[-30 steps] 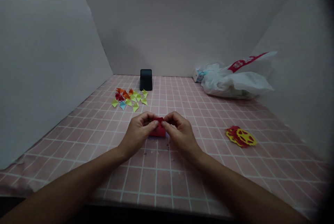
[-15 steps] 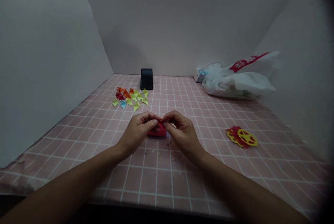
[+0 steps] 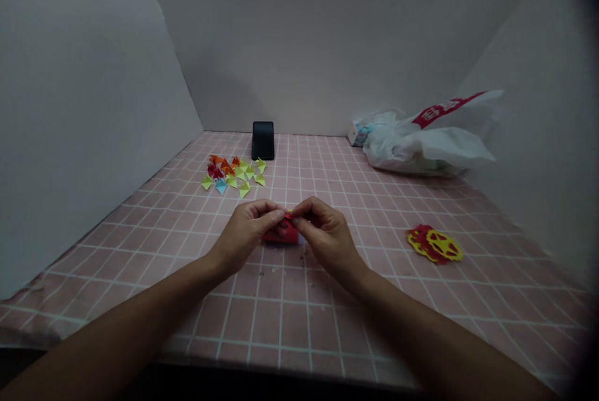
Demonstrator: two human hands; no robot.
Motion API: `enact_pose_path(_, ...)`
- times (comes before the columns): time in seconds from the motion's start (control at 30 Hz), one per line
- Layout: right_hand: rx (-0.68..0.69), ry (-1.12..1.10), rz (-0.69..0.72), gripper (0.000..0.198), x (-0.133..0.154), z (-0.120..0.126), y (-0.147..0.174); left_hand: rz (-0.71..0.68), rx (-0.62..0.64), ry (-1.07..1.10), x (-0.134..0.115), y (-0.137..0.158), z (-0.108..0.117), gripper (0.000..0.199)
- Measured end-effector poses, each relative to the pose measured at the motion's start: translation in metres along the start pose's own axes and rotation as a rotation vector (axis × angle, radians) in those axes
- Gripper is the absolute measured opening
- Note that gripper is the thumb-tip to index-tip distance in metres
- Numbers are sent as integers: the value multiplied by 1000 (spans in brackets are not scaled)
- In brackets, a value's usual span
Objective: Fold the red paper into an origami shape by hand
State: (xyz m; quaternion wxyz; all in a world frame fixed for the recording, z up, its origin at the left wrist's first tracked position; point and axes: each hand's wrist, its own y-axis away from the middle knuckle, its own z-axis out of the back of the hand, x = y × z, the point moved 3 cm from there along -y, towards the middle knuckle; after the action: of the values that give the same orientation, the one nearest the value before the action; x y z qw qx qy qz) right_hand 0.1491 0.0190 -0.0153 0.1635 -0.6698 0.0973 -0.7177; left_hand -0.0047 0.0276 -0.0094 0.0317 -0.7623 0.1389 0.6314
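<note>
My left hand [image 3: 246, 232] and my right hand [image 3: 322, 236] meet at the middle of the pink tiled table [image 3: 290, 320]. Both pinch a small red piece of paper [image 3: 286, 216] between thumbs and fingertips. Under the hands lies a red paper stack [image 3: 282, 237], partly hidden by my fingers. Whether the pinched piece is part of that stack I cannot tell.
Several small folded paper triangles [image 3: 233, 174], yellow-green, orange, red and blue, lie at the back left. A black phone [image 3: 262, 140] leans against the back wall. A white plastic bag [image 3: 423, 142] sits at the back right. Red and yellow paper cut-outs [image 3: 434, 244] lie to the right.
Both hands have shifted slightly away from me, and the fingertips have closed tighter on the red paper. Everything else on the table stays put.
</note>
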Motion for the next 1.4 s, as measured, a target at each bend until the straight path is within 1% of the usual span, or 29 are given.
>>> enact_pose_path(0.1, 4, -9, -3, 5, -1, 0, -2, -11, -20, -52, -2, 1, 0, 19)
enact_pose_path(0.23, 9, 16, -58, 2, -1, 0, -3, -70, -48, -161, -6, 2, 0, 16)
enact_pose_path(0.37, 7, 21, -64, 4, -2, 0, -2, -98, -28, -180, -6, 1, 0, 18)
enact_pose_path(0.53, 11, 30, -44, 5, -3, 1, -2, -46, 15, -174, -4, 1, 0, 22)
enact_pose_path(0.8, 27, 6, -105, 5, -4, 1, -4, -19, 13, -152, -4, 1, -1, 23)
enact_pose_path(1.07, 51, 47, -32, 1, -2, 0, -3, -23, 25, -149, -4, 1, -1, 24)
enact_pose_path(1.27, 59, 166, 42, 8, 5, -1, -2, 1, 61, -123, -2, -1, -1, 24)
enact_pose_path(1.4, 36, 182, 65, 11, 7, -1, 0, 15, 85, -99, 0, -2, 0, 23)
